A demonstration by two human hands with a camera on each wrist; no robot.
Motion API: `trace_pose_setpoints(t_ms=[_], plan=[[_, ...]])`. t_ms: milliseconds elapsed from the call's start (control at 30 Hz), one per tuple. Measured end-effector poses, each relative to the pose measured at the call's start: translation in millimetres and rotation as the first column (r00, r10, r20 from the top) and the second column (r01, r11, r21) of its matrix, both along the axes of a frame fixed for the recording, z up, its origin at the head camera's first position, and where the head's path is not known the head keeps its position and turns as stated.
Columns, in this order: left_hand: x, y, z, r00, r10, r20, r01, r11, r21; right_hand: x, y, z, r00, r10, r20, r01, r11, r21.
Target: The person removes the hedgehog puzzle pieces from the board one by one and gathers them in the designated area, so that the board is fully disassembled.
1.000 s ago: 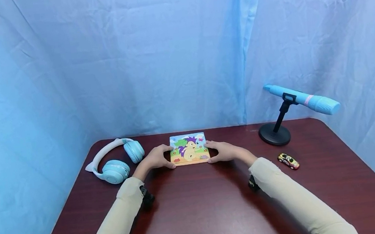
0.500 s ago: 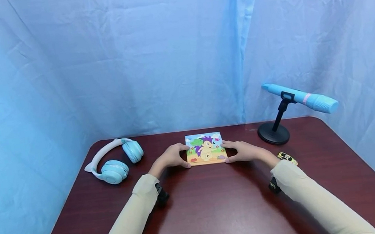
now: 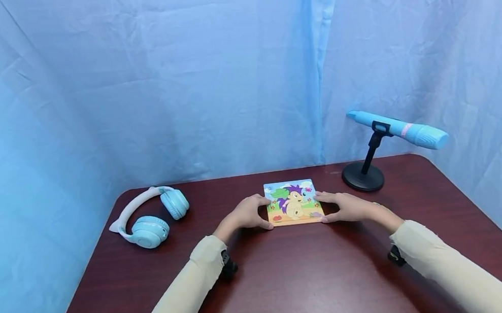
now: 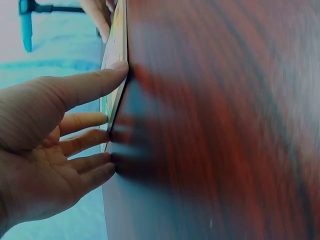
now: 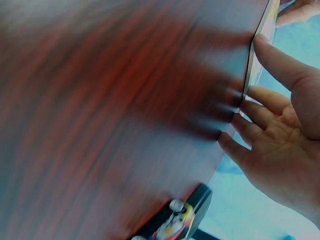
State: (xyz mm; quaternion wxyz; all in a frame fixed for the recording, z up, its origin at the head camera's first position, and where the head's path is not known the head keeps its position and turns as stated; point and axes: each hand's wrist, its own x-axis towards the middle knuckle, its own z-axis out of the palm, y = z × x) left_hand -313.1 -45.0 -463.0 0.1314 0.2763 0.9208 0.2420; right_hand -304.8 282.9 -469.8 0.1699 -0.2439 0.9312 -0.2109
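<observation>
A flat, roughly square picture board (image 3: pixel 296 200) with a cartoon hedgehog lies at the far middle of the table, between both hands. At its left side, my left hand (image 3: pixel 250 212) holds the edge, thumb at the near corner and fingers along the side. My right hand (image 3: pixel 345 206) holds the right side the same way. The left wrist view shows the left thumb on the thin front edge of the board (image 4: pixel 120 35), the fingertips touching its side close to the table. In the right wrist view, the right fingertips (image 5: pixel 245 107) meet the opposite edge.
Blue-and-white cat-ear headphones (image 3: pixel 148 223) lie at the left. A blue microphone (image 3: pixel 401 128) sits on a black stand (image 3: pixel 363 176) at the back right. A toy car (image 5: pixel 175 222), largely hidden by the right wrist in the head view, is near that arm. Blue cloth hangs behind the table.
Both hands have moved the picture board to the right and slightly nearer. The right forearm now covers most of the toy car. The head view has shifted slightly.
</observation>
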Motion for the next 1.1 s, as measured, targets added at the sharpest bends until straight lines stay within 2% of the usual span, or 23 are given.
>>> trace_pose_setpoints(t_ms=[200, 467, 733, 1100], plan=[[6.3, 15, 0.4, 0.998, -0.034, -0.054, 0.032, 0.999, -0.031, 6.9, 14, 2.8, 1.0, 0.003, -0.009, -0.003, 1.0, -0.016], [13.2, 29, -1.8, 0.995, -0.062, -0.084, 0.057, 0.997, -0.054, 13.5, 31, 4.1, 1.0, -0.001, -0.016, 0.001, 1.0, -0.009], [19.1, 36, 0.0, 0.995, -0.061, -0.083, 0.056, 0.997, -0.053, 19.9, 38, 3.3, 1.0, -0.007, -0.025, 0.007, 1.0, -0.018], [18.7, 37, -0.5, 0.995, -0.06, -0.077, 0.056, 0.997, -0.053, 23.0, 37, 6.2, 0.999, -0.016, -0.029, 0.015, 1.0, -0.014]])
